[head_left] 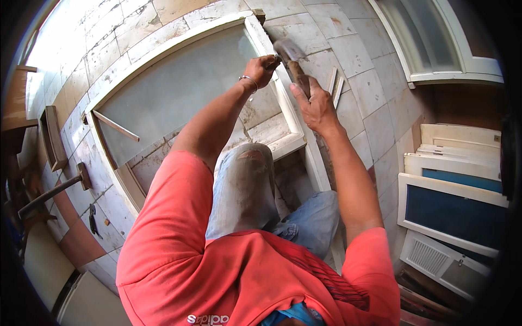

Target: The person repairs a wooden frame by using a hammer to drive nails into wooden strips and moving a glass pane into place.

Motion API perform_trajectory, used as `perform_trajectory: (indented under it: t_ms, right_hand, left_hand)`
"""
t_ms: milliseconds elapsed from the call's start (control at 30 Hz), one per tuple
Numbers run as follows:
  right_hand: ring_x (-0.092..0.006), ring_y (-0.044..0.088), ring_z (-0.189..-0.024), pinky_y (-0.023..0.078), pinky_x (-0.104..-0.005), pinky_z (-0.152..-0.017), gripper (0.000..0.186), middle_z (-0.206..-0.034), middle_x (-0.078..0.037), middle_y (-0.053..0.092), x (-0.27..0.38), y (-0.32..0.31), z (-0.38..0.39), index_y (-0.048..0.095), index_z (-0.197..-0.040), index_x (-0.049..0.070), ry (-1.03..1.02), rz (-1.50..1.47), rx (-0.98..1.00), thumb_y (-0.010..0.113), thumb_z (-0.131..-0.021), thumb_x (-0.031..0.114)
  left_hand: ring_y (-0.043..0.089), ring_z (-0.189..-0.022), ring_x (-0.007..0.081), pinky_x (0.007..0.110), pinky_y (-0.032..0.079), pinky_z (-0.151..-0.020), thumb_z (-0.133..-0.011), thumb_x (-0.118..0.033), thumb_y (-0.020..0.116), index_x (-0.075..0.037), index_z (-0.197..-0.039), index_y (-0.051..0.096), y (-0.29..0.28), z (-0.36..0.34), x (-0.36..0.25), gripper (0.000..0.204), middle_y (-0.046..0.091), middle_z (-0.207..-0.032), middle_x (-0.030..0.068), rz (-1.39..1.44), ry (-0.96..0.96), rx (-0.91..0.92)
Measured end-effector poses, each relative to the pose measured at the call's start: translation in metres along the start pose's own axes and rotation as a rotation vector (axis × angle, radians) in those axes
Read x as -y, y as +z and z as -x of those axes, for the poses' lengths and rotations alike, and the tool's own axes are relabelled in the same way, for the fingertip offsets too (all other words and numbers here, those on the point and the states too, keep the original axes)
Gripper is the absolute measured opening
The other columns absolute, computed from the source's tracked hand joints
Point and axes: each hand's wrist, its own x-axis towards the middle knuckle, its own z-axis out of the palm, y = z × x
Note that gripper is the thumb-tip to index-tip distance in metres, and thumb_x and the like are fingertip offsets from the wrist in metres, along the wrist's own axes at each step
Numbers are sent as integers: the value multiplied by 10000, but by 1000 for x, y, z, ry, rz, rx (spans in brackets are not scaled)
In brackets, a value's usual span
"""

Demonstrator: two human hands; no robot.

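Observation:
My right hand (319, 108) is closed round the wooden handle of a hammer (297, 73), whose grey metal head is blurred by motion. The head is just right of my left hand (260, 70), by the upper right of a white wooden frame (285, 100). My left hand's fingers are pinched on something small and dark at the frame's right rail; I cannot make out its kind. A frosted glass pane (179, 81) fills most of the frame's opening, with tiles visible below it. A thin wooden strip (116, 125) lies at its left end.
Left on the tiled floor lie another hammer (82, 176), dark pliers (93, 220) and a wooden piece (53, 138). Narrow strips (336, 87) lie right of the frame. White panels (454, 209) are stacked at right, below a white glazed frame (424, 38). My bent knee is beside the frame.

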Motion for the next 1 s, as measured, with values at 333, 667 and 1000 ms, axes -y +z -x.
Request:
perform_trajectory:
  t_ms: [333, 667, 1000]
  right_hand:
    - [-99, 471, -434, 397, -267, -378, 361, -612, 2, 477, -46, -28, 124, 549, -963, 78, 766, -390, -40, 622, -905, 426]
    - [-158, 535, -479, 446, -315, -427, 484, -661, -64, 544, -142, -27, 260, 555, -1101, -10, 976, -33, -107, 677, -864, 394]
    - [-445, 485, -1190, 393, -447, -985, 594, -1266, -328, 490, -162, -4, 216, 392, -1328, -62, 730, 182, -122, 611, -908, 296]
  left_hand:
    - [654, -858, 358, 422, 524, -746, -896, -286, 539, -173, -1119, 662, 31, -23, -12, 278, 691, -930, 136, -368, -73, 3]
    - [701, -841, 158, 283, 525, -740, -902, -145, 610, -122, -1098, 691, 5, -11, -13, 214, 724, -894, 117, 259, -157, -94]
    - [673, -941, 305, 415, 544, -802, -888, -139, 430, -275, -1249, 614, 64, -46, -65, 428, 690, -1044, 129, -778, 20, 521]
